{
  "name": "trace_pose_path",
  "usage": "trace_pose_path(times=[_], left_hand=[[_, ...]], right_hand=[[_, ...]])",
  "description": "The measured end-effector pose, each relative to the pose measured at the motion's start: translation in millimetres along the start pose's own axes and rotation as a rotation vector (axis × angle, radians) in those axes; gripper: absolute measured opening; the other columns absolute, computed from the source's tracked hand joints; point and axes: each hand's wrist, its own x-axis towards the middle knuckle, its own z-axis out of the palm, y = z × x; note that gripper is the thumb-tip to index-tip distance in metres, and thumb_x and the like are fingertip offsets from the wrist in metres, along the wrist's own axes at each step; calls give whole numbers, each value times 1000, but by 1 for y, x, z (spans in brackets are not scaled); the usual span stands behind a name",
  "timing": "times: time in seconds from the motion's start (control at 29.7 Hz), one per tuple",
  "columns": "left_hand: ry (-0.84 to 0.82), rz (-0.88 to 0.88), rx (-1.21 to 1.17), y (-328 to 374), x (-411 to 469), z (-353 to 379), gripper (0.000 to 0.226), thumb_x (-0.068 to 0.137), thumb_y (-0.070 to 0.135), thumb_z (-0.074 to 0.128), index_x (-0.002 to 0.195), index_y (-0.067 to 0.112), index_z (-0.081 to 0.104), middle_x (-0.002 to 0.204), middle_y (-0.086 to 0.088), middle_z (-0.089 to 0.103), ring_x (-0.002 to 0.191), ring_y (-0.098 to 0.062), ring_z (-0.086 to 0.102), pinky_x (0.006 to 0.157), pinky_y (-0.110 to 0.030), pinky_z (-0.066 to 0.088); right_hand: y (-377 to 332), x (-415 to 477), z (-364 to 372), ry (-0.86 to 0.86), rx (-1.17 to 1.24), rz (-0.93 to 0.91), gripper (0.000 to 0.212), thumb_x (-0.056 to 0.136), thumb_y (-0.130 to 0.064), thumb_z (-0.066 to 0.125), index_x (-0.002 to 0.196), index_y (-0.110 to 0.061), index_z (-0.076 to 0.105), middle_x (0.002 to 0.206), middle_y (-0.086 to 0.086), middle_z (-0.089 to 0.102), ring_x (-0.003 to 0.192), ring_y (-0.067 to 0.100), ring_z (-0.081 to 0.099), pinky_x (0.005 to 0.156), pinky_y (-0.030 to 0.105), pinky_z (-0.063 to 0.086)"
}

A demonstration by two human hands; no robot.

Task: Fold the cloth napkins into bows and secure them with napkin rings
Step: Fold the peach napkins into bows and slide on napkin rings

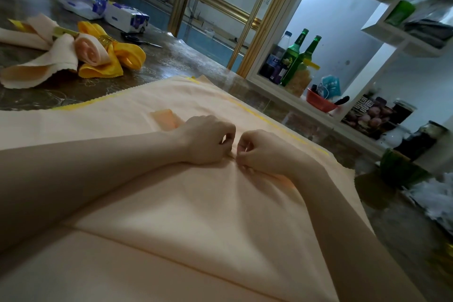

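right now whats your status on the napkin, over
Left hand and right hand both pinching peach napkin at centre. Napkin spread flat, no ring on. Finished bows far left, clear.

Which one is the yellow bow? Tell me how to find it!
Look at the dark table, at its far left end, away from the big peach cloth that the two hands are pinching. Finished napkins lie bunched there. The yellow bow is the rightmost, bright yellow with a gold ring around its middle, while its neighbours are pale peach.
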Motion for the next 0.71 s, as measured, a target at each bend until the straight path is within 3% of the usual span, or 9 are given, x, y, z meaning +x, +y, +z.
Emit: trace_pose_path(times=[0.07, 0.13, 0.27, 0.37, 0.44, 0.54, 0.71], left_hand=[[-77, -49, -17, 0, 3, 0, 18, 93, 24, 44, 103, 19, 58, 79, 9, 43, 81, -14, 40, 68, -27, 29], [-167, -113, -76, 0, 8, -1, 19, 94, 24, 45, 108, 19, 57, 88, 5, 44, 88, -16, 43, 72, -26, 30], [-260, -164, -188, -3, 15, -8, 25, 93, 23, 50, 117, 18, 57, 89, 6, 45, 84, -10, 42, 70, -21, 29], [-200, -105, -209, -5, 8, -6, 20, 93, 24, 54, 110, 21, 64, 76, 12, 44, 71, -4, 45, 60, -16, 27], [-111, -41, -150, -5, 1, 0, 22, 94, 25, 53, 111, 23, 66, 86, 6, 47, 90, -12, 51, 67, -16, 27], [-31, 66, 68, -4, -4, 5, 27, 96, 29, 46, 117, 27, 63, 115, 0, 50, 115, -18, 42, 88, -25, 29], [68, 169, 122, 0, -8, 0, 28, 91, 25, 47, 114, 27, 63, 118, 2, 53, 115, -17, 42, 90, -26, 25]], right_hand=[[1, 0, 5, 57, 115, -24, 9, 89, -25, 60, 95, -19, 58, 83, -3, 61, 72, 11, 57, 62, 24, 44], [5, 0, 3, 47, 192, 2, 23, 87, -33, 64, 104, -18, 57, 81, -4, 59, 69, 9, 56, 65, 24, 45], [12, -2, -6, -50, 219, 168, 20, 85, -24, 68, 103, -18, 62, 81, -2, 59, 69, 10, 55, 74, 27, 51], [19, -4, -8, -12, 201, 234, 21, 79, -32, 74, 91, -17, 65, 79, -3, 58, 70, 9, 52, 67, 25, 45], [22, -5, -7, 35, 163, 222, 25, 77, -35, 75, 91, -16, 67, 82, -4, 58, 73, 8, 51, 66, 24, 43], [20, -3, -5, 81, 146, 165, 21, 77, -30, 75, 90, -17, 64, 85, -3, 59, 74, 9, 51, 63, 22, 43], [11, -3, -4, 64, 110, 87, 17, 77, -6, 66, 84, -19, 58, 81, -4, 51, 68, 9, 46, 55, 20, 36]])
